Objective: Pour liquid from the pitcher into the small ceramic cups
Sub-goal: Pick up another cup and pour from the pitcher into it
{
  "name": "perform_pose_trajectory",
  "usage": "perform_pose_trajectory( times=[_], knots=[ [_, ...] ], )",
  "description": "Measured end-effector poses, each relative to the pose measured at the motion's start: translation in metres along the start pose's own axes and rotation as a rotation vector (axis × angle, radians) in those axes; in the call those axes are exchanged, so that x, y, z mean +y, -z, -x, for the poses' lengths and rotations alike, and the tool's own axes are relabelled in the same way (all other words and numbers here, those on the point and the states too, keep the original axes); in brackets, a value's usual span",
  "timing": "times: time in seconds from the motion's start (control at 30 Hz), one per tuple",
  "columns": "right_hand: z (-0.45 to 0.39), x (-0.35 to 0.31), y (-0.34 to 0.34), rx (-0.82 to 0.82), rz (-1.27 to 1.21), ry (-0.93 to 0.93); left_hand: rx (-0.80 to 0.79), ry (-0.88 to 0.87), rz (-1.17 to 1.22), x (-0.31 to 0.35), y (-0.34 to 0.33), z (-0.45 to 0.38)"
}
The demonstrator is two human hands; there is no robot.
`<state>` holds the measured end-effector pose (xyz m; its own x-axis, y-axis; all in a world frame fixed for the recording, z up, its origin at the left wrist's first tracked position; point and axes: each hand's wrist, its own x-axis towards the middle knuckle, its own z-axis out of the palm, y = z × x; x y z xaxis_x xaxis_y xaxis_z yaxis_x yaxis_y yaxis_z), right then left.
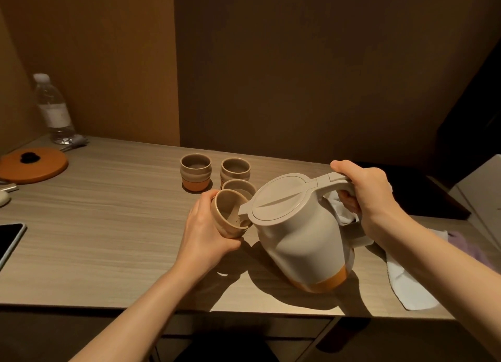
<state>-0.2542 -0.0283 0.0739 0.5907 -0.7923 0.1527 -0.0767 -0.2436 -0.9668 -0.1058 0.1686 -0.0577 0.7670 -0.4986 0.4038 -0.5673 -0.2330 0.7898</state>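
A beige pitcher (pixel 303 237) with an orange base band and a closed lid is tilted left, its base edge near the wooden table (pixel 108 226). My right hand (pixel 363 196) grips its handle. The spout sits over the rim of a small ceramic cup (pixel 229 212), which my left hand (pixel 206 234) holds tilted toward the spout, lifted off the table. A little liquid shows inside it. Three more cups stand behind: one at the back left (pixel 195 171), one at the back right (pixel 235 170), and one (pixel 240 188) just behind the held cup.
An orange round lid (pixel 32 165) with a black knob and a clear water bottle (pixel 53 109) are at the far left. A dark tablet (pixel 9 241) lies at the left edge. White cloth (pixel 406 280) lies at the right, under my right forearm.
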Motion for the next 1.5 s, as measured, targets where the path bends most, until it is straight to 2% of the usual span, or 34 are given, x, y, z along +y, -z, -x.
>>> perform_pose_trajectory(
  times=[0.57,1.5],
  knots=[
    [-0.002,-0.001,-0.001,0.015,0.029,0.01,0.007,0.018,0.028,-0.002,-0.001,0.003],
    [-0.008,0.012,-0.003,-0.053,-0.012,0.024,0.001,0.065,0.029,-0.002,-0.001,0.008]
  ],
)
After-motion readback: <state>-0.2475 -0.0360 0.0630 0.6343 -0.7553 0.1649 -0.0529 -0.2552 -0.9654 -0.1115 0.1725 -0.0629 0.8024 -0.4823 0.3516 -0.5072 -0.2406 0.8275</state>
